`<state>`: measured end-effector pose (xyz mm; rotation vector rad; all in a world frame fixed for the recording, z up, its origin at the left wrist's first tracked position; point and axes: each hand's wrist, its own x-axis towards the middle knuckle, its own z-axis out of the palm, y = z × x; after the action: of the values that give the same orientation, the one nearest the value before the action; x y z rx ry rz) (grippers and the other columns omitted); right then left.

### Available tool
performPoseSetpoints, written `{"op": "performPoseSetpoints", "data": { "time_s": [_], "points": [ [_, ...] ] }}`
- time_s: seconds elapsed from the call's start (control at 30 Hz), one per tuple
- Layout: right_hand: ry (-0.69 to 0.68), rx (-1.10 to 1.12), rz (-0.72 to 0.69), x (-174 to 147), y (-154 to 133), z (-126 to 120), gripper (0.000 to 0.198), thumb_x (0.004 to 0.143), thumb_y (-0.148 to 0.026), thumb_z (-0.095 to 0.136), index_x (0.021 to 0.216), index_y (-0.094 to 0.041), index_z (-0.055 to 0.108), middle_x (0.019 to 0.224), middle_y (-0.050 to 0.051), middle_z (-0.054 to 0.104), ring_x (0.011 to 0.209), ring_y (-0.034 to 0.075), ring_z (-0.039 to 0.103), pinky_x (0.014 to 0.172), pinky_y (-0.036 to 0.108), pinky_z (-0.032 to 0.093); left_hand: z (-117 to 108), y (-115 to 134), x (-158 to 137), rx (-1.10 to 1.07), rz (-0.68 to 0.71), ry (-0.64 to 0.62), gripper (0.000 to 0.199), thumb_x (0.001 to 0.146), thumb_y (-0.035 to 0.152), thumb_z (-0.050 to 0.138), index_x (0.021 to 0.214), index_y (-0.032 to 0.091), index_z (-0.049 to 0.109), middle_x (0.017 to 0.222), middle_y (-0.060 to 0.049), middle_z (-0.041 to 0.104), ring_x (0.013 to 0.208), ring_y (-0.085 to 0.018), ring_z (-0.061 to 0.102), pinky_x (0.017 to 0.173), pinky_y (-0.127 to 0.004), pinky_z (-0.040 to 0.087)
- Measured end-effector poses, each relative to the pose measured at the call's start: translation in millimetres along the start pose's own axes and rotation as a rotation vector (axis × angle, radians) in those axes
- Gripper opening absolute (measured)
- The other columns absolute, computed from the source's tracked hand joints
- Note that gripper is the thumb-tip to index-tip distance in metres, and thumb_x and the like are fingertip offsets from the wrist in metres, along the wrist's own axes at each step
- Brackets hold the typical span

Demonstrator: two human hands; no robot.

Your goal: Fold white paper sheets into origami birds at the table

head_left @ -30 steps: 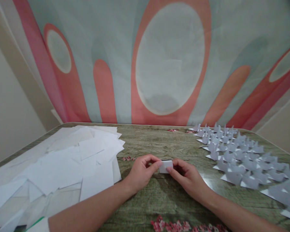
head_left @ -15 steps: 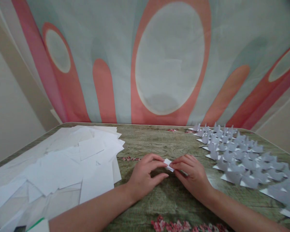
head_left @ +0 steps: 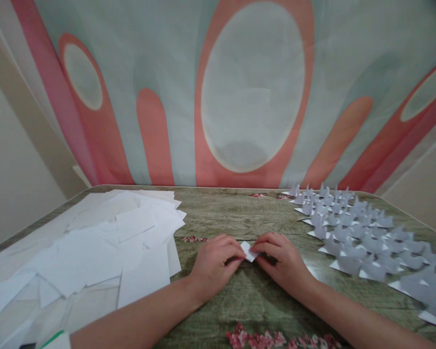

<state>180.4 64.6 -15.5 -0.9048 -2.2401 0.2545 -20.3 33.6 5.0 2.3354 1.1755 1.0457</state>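
Between my two hands is a small folded piece of white paper [head_left: 249, 251], held just above or on the wood-patterned tabletop; I cannot tell which. My left hand [head_left: 216, 264] pinches its left corner between thumb and fingers. On the other side, my right hand [head_left: 285, 261] grips the right edge with thumb and fingertips. The paper looks like a small diamond with a fold line across it. Fingertips cover its two side corners.
Loose white paper sheets [head_left: 145, 271] lie spread and overlapping on the left. Rows of folded white paper figures [head_left: 372, 242] stand on the right. The table [head_left: 218, 208] bears printed pink flowers. Behind it hangs a backdrop [head_left: 254, 87] with coral shapes.
My left thumb has come up to close on the paper's left corner with the fingers. The paper has turned slightly into a diamond position, and the right hand's grip has shifted a little.
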Motion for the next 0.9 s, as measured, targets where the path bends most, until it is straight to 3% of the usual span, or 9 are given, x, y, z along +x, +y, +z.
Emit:
{"op": "performPoseSetpoints", "data": {
  "time_s": [0.23, 0.47, 0.67, 0.9],
  "points": [
    [-0.018, -0.119, -0.102, 2.1, -4.7, -3.4, 0.012, 0.083, -0.016, 0.056, 0.085, -0.023, 0.066, 0.080, 0.001, 0.064, 0.075, 0.015, 0.051, 0.068, 0.030, 0.031, -0.1, -1.1, -0.1, 0.107, -0.065, -0.068, 0.014, 0.076, 0.008, 0.058, 0.079, 0.020, 0.062, 0.091, 0.002, 0.066, 0.086, -0.014, 0.059, 0.080, -0.028, 0.042],
    [-0.071, -0.278, -0.216, -0.5, -4.8, -0.5, 0.015, 0.087, -0.017, 0.051, 0.092, -0.022, 0.065, 0.080, 0.002, 0.063, 0.074, 0.016, 0.050, 0.070, 0.031, 0.031, -0.7, -0.2, -0.5, 0.280, -0.046, -0.186, 0.012, 0.077, 0.009, 0.057, 0.081, 0.019, 0.061, 0.091, 0.000, 0.067, 0.087, -0.017, 0.060, 0.082, -0.030, 0.043],
    [-0.166, -0.375, -0.178, -0.9, -9.5, -0.7, 0.011, 0.082, -0.015, 0.059, 0.089, -0.021, 0.064, 0.082, 0.001, 0.061, 0.076, 0.016, 0.050, 0.070, 0.030, 0.032, 0.2, -0.1, -3.4, 0.359, 0.029, -0.232, 0.028, 0.077, 0.007, 0.051, 0.099, 0.020, 0.061, 0.105, -0.001, 0.065, 0.096, -0.018, 0.058, 0.089, -0.033, 0.042],
    [-0.272, -0.468, -0.166, 1.0, -20.5, -5.6, 0.013, 0.083, -0.016, 0.056, 0.092, -0.019, 0.065, 0.081, 0.003, 0.059, 0.077, 0.018, 0.050, 0.071, 0.031, 0.033, -0.1, 11.2, -3.5, 0.526, 0.112, -0.370, 0.024, 0.083, 0.011, 0.047, 0.103, 0.013, 0.060, 0.105, -0.008, 0.064, 0.100, -0.021, 0.058, 0.093, -0.037, 0.042]
  ]
}}
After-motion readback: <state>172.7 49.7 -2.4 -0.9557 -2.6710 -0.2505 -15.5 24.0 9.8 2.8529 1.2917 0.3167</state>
